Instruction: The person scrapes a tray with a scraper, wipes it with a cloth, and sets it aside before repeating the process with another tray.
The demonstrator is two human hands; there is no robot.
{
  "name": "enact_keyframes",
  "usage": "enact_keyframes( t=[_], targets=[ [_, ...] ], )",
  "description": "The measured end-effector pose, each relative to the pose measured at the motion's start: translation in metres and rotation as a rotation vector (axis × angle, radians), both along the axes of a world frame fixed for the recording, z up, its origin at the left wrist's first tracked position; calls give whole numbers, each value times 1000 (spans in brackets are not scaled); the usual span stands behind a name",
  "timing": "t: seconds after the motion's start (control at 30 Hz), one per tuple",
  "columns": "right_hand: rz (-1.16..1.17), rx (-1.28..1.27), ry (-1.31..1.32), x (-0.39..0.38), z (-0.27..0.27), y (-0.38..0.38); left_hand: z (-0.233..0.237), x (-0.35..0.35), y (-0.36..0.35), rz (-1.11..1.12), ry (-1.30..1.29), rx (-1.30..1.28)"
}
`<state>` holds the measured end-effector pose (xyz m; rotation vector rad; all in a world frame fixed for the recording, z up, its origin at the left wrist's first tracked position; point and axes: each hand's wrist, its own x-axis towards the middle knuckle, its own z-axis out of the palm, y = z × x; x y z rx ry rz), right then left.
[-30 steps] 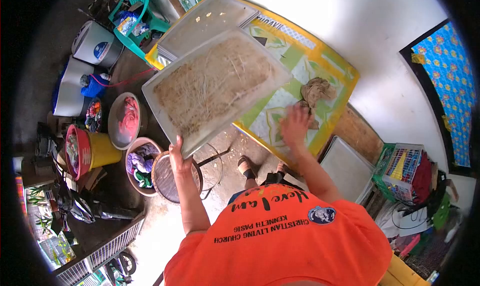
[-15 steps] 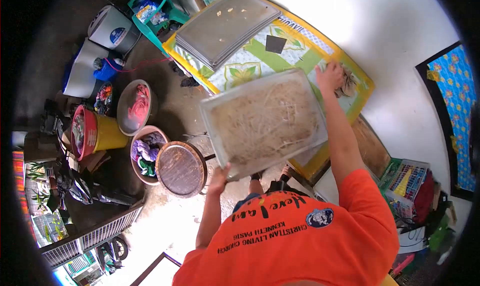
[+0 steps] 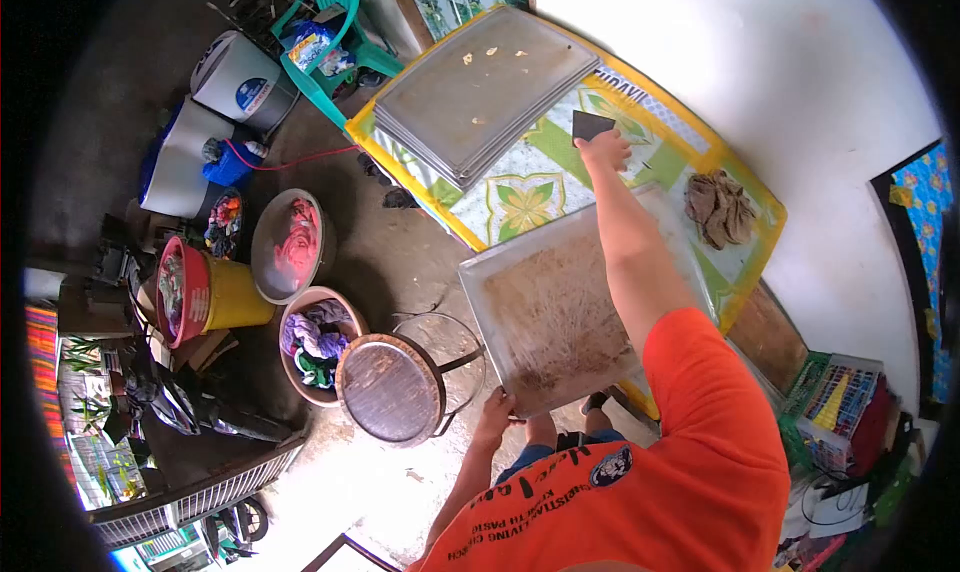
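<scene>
Tray with brown residue (image 3: 555,312) slants out ahead of your left hand (image 3: 496,412), which is clenched on its nearest left corner, likely to keep it steady while your other arm is occupied. From that grip it extends away and to the right, its near part jutting past the table (image 3: 465,212) edge and its far part over the patterned cover; whether the table bears its weight, I cannot tell. Your right hand (image 3: 605,152) is stretched beyond the tray's far edge, forearm crossing above it, with the thumb against the near edge of a dark flat square (image 3: 592,125). Whether your fingers are closed on that square or merely touch it, I cannot tell. Left of your right hand sits a stack of trays (image 3: 490,82), probably piled there to stay out of that arm's way. Right of the same hand and closer to you, a crumpled brown cloth (image 3: 718,209) lies just beside the tray, perhaps so it is handy. Left of your left hand stands a round wooden stool (image 3: 390,390), apart from the tray.
</scene>
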<state>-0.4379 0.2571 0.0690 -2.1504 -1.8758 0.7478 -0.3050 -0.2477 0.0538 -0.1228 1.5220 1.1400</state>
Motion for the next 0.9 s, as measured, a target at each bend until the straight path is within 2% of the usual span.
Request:
enact_keyframes(
  t=[0.1,0.13,0.23,0.27,0.37,0.4,0.47,0.53,0.57,0.63,0.7,0.77,0.8,0.87,0.9],
  targets=[
    [-44,-75,-15,-11,-10,15,1,2,2,72,-9,64],
    [15,-73,15,-10,-15,21,-4,2,1,83,-46,40],
    [189,-60,97,7,-39,49,-27,10,0,115,55,86],
    [333,-50,338,14,-86,78,-38,7,-5,-7,83,-21],
    [135,-273,1012,58,-44,40,-3,11,15,168,14,82],
    [215,-286,988,79,-40,39,-10,11,14,130,-9,89],
    [219,-202,810,131,0,9,-14,11,15,34,27,83],
    [333,27,421,181,-1,12,-14,7,18,-90,106,80],
    [307,121,218,198,0,5,-14,7,22,-93,91,97],
    [252,306,-188,219,41,-19,-12,7,30,-97,66,134],
    [406,282,-204,225,30,-16,-13,10,41,-89,94,130],
    [613,318,-220,221,-9,-10,-13,12,46,-113,90,131],
    [635,360,-160,210,-17,-15,-12,13,48,-117,106,138],
    [704,404,9,178,-21,-52,-13,17,48,-75,101,131],
    [775,334,35,160,-25,-80,-13,17,49,-55,99,131]
  ],
)
